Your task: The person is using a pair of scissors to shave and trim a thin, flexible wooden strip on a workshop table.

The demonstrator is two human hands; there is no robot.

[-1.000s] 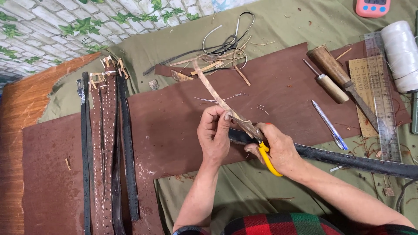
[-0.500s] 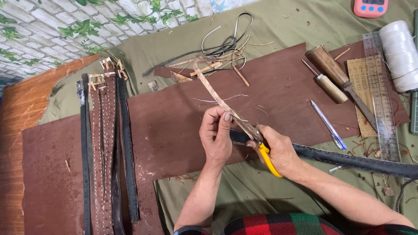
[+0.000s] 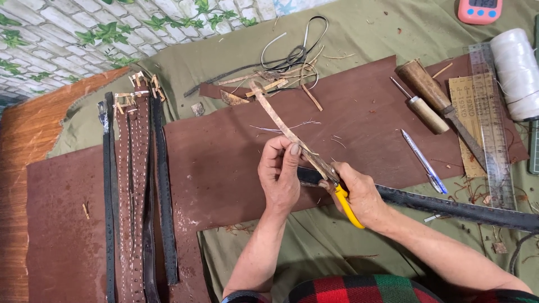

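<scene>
Lay at far left, side by side on the large dark brown leather sheet: several long dark leather belts, running from near the sheet's upper edge down past the bottom of the view. Left a broad bare stretch of brown leather between those belts and the hands.

Rose from the lower edge, forearm upright, fingers curled and pinching: left hand, clasped around the long thin pale leather strip. Slanted up and leftward from the hands toward a small heap of pale leather offcuts and black cord near the sheet's top edge.

Came in from the lower right, forearm slanted: right hand, clenched on yellow-handled scissors, blades meeting the strip just beside the left thumb. Passed beneath both hands and ran off rightward: a long black leather strap.

Rested farther right, well apart from the hands: a blue pen, a wooden-handled awl, a wooden-handled knife, a clear ruler and a white thread spool.
</scene>
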